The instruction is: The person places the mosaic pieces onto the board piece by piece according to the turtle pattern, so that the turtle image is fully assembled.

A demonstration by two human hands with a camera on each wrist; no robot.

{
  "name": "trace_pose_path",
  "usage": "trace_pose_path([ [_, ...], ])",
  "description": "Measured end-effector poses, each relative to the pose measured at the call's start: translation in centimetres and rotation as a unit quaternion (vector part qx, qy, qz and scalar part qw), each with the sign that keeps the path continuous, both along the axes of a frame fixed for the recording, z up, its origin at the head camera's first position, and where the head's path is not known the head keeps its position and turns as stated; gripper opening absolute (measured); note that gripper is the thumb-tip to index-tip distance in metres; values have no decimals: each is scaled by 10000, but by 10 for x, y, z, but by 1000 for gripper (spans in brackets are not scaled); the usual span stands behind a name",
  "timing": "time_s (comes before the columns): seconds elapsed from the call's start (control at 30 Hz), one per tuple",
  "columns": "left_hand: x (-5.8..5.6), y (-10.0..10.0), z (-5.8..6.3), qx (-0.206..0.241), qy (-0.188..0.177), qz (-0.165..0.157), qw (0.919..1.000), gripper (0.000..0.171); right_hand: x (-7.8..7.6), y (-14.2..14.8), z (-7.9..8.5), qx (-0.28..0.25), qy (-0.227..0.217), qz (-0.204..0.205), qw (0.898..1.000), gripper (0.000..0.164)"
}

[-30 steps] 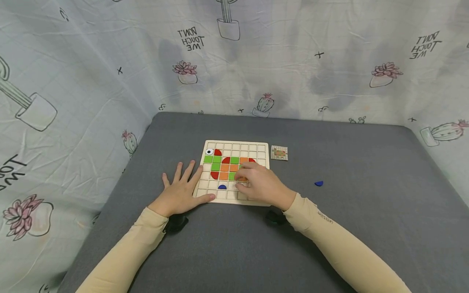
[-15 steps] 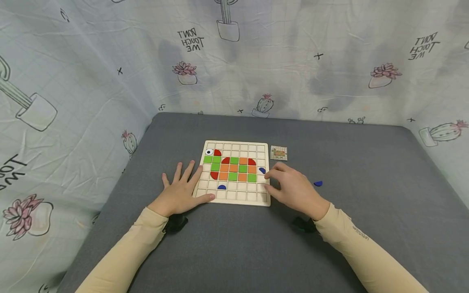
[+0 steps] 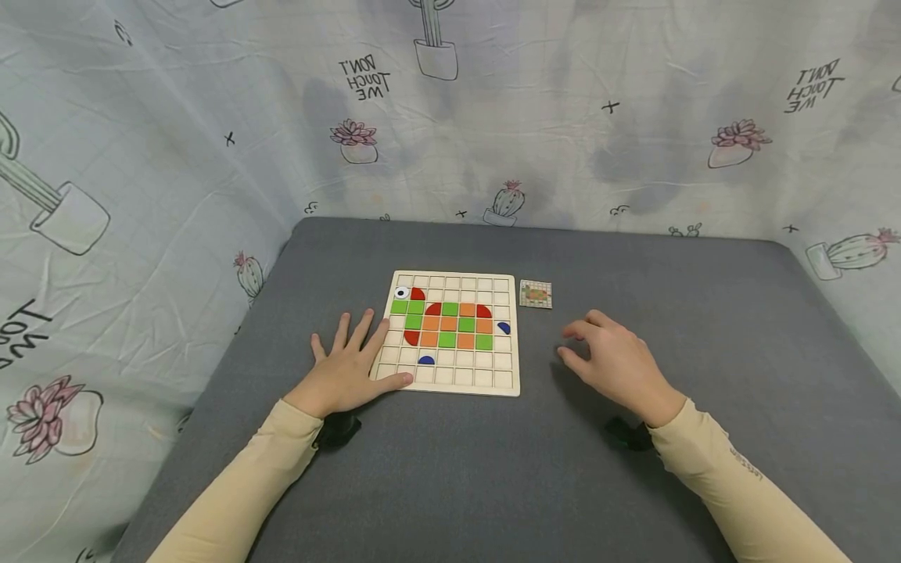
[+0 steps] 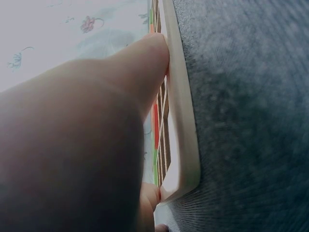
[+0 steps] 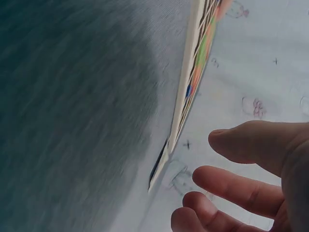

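A pale wooden grid board [image 3: 465, 377] lies on the table, holding green, orange and red pieces and a round eye piece [image 3: 401, 293]. Two blue half-round pieces sit in it, one low left [image 3: 426, 360] and one by the right edge [image 3: 503, 328]. My left hand [image 3: 345, 371] rests with spread fingers at the board's left side, its thumb on the near left corner. My right hand [image 3: 619, 367] hovers right of the board, thumb and fingers loosely bent and apart. In the right wrist view, nothing shows between thumb [image 5: 246, 141] and fingers.
A small printed pattern card [image 3: 536, 295] lies just right of the board's far corner. Grey cloth covers the table [image 3: 450, 477]. A patterned fabric curtain [image 3: 549, 117] hangs behind and at the sides.
My right hand has moved right, off the board and past its edge. The blue piece at the board's right edge came into view. The loose blue piece on the table is now hidden. My left hand stays put.
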State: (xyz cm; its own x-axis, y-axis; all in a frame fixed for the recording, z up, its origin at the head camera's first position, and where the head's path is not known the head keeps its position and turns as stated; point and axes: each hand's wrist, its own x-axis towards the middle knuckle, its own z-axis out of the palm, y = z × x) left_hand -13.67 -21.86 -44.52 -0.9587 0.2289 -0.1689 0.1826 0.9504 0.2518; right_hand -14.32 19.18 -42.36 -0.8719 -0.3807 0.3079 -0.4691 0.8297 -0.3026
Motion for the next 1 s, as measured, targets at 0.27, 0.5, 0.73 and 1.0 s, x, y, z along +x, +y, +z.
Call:
trace_pose_path([
  [0.27, 0, 1, 1, 28, 32, -1, 10000, 111, 3, 26, 3, -38, -207, -391, 9990, 20],
  [0.5, 1, 0, 0, 52, 36, 9, 10000, 110, 4, 39, 1, 156, -676, -731, 9949, 31],
  [0.73, 1, 1, -1, 101, 99, -24, 9999, 110, 4, 43, -5, 254, -1139, -809, 9899, 29],
  [1.0, 3, -1, -4, 79, 132, -40, 9999, 109, 4, 43, -10, 169, -1276, -542, 9902, 20],
])
